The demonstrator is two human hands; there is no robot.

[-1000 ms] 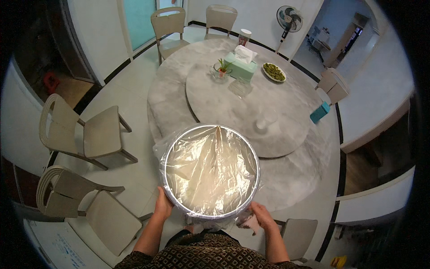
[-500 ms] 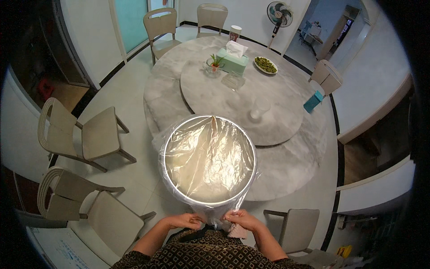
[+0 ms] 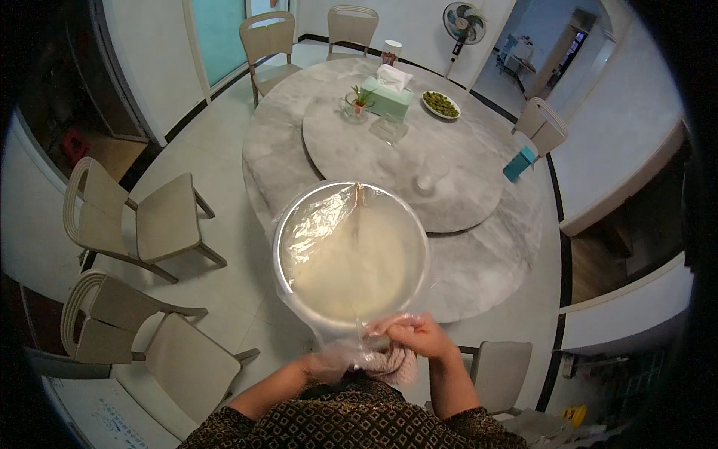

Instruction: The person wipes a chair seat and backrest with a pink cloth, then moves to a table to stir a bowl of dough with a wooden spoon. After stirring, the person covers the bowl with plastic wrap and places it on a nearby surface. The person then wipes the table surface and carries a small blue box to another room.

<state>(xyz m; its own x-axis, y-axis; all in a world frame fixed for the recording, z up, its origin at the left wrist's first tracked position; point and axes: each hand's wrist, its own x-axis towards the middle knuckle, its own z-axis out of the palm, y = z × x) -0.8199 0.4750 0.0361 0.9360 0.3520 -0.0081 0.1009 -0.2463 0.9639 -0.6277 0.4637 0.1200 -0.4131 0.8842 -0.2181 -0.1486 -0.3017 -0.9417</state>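
Observation:
A large round metal basin (image 3: 428, 258) is in front of me, at the near edge of the table. Its pale contents (image 3: 351, 269) look smooth, but I cannot tell what they are. Clear plastic film (image 3: 318, 224) shines in creases over the upper left part, and its loose near edge hangs over the rim. My right hand (image 3: 419, 334) is closed on that film at the near rim. My left hand (image 3: 321, 367) is beside it, blurred and partly behind film, so its fingers cannot be read. A pink cloth (image 3: 393, 365) hangs just below my right hand.
The round marble table (image 3: 486, 284) has a raised turntable (image 3: 479, 202) bearing a tissue box (image 3: 389, 101), a small plant (image 3: 360, 101), glass dishes and a plate of green food (image 3: 441, 105). A teal box (image 3: 518, 164) lies at the right edge. Chairs (image 3: 168, 224) stand around.
My right hand has moved up to the rim with the film. Glare over the basin has shrunk to the upper left, and the pale contents show more clearly. More of the pink cloth shows.

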